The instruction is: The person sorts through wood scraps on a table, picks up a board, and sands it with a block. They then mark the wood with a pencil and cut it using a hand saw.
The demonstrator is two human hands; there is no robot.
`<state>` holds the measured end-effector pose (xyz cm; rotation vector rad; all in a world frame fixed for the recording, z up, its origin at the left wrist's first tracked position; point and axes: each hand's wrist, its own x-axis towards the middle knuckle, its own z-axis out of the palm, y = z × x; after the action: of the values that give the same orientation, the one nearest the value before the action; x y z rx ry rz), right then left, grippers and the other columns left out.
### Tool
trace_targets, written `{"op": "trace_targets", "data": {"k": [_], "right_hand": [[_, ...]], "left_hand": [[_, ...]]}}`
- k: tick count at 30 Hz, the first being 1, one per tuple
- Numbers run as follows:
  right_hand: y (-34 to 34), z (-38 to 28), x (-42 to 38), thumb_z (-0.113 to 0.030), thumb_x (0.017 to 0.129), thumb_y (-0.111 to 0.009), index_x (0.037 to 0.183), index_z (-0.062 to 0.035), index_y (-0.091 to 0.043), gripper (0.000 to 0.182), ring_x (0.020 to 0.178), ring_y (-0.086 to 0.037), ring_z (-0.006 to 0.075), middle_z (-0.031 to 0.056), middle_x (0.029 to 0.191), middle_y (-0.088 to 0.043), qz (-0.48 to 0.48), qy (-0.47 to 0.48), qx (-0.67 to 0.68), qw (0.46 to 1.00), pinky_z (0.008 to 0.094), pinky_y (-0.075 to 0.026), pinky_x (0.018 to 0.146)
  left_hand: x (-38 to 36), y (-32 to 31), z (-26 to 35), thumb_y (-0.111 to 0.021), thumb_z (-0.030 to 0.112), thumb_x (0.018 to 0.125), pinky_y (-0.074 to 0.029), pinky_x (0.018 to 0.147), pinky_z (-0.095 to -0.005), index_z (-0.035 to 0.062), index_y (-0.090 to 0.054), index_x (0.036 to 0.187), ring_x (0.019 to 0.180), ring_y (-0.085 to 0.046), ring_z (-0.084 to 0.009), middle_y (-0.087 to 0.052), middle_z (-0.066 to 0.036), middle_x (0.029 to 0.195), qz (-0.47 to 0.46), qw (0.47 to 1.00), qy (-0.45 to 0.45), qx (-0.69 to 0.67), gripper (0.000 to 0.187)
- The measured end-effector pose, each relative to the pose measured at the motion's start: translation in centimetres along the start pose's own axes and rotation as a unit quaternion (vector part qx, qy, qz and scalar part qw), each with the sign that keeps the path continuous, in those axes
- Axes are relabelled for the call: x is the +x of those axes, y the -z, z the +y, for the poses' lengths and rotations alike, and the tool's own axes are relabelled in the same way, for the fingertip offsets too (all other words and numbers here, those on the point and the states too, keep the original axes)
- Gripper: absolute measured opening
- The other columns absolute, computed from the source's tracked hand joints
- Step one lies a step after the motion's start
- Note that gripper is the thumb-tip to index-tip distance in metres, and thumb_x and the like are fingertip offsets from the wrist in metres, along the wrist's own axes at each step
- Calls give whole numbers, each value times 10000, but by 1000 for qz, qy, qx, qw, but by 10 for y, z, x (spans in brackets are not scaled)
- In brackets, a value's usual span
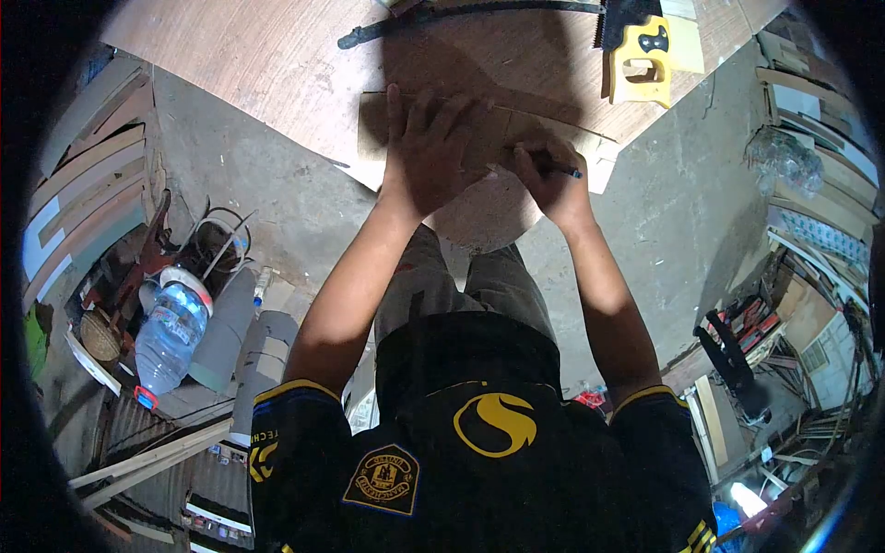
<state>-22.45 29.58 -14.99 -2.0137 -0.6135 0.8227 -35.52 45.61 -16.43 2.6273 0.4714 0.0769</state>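
Observation:
My left hand (431, 147) lies flat with fingers spread on a thin wooden board (371, 164) near the table's front edge. In my right hand (556, 184) is a pen (573, 172) with a blue end, held in a pinch. Its writing tip is over the board, just right of my left hand; shadow makes contact hard to judge. A thin straight line or edge crosses the board beyond my fingers, too dark to identify.
A handsaw with a yellow handle (643, 78) lies at the table's (230, 64) right side. A long dark curved tool (442, 15) lies at the back. A large plastic bottle (172, 332) stands on the left; wood pieces (97, 175) line the left wall.

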Motion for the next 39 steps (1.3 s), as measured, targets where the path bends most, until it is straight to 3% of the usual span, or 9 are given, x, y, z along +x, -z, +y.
{"op": "trace_targets", "data": {"k": [5, 17, 21, 27, 30, 32, 33, 36, 39], "right_hand": [[11, -8, 1, -142, 814, -737, 906, -24, -624, 188, 685, -641, 228, 139, 798, -659, -108, 97, -116, 982, 367, -513, 648], [13, -4, 1, -103, 823, -745, 885, 4, -659, 151, 658, -599, 88, 87, 738, -661, -134, 62, -59, 987, 264, -504, 613], [8, -3, 1, -124, 795, -763, 862, -28, -652, 161, 701, -628, 196, 102, 817, -675, -72, -7, -31, 997, 313, -515, 678], [17, 1, 5, -163, 829, -749, 887, -32, -657, 170, 678, -605, 210, 102, 786, -660, -178, 100, -90, 975, 316, -499, 649], [16, 4, 4, -182, 902, -695, 830, -24, -625, 187, 614, -523, 97, 10, 687, -601, -109, 29, -46, 993, 264, -447, 570], [24, -20, 15, -237, 930, -677, 869, -50, -649, 199, 615, -482, 74, -4, 682, -565, 25, -164, 66, 984, 241, -383, 541], [25, -24, 23, -269, 948, -660, 919, -55, -675, 216, 607, -480, 61, -16, 685, -556, 72, -108, 88, 988, 225, -350, 520], [39, -49, 59, -259, 943, -667, 961, -33, -688, 228, 574, -487, 76, -17, 682, -554, 26, -146, 240, 959, 236, -354, 496], [35, -52, 85, -281, 931, -671, 951, -1, -691, 282, 607, -520, 85, 12, 680, -583, -60, -156, 95, 981, 247, -400, 532]], "left_hand": [[-1, -1, 0, -768, 602, 640, -106, 1151, -685, 241, -470, 1434, 1312, -375, -368, -471, -23, 1365, 19, 1000, -7, -7, 922], [0, 1, 1, -817, 528, 605, -128, 1155, -672, 210, -512, 1394, 1307, -385, -348, -485, -22, 1354, 38, 999, -5, -29, 904], [0, -1, -1, -725, 637, 657, -144, 1146, -644, 234, -526, 1393, 1292, -379, -369, -485, -34, 1379, 23, 1000, -10, 19, 862], [0, 0, 0, -807, 531, 614, -138, 1150, -675, 210, -508, 1395, 1317, -373, -350, -481, -29, 1354, 42, 999, -13, -25, 895], [0, 4, 0, -822, 515, 603, -127, 1156, -670, 216, -498, 1402, 1330, -358, -348, -458, -31, 1386, 38, 999, -15, -35, 912], [0, 4, -1, -832, 486, 609, -110, 1160, -668, 189, -450, 1436, 1346, -343, -348, -431, -41, 1417, -11, 1000, -8, -14, 958], [0, 5, -1, -832, 486, 609, -110, 1160, -668, 189, -450, 1436, 1346, -343, -348, -431, -41, 1417, -7, 1000, -11, -11, 958], [1, 6, -2, -834, 466, 626, -99, 1165, -659, 148, -391, 1468, 1364, -326, -363, -409, -76, 1441, -11, 999, -9, -38, 1004], [0, 7, -2, -828, 465, 652, -99, 1170, -632, 157, -330, 1499, 1395, -312, -381, -382, -137, 1471, -37, 998, 12, -52, 1030]]}}
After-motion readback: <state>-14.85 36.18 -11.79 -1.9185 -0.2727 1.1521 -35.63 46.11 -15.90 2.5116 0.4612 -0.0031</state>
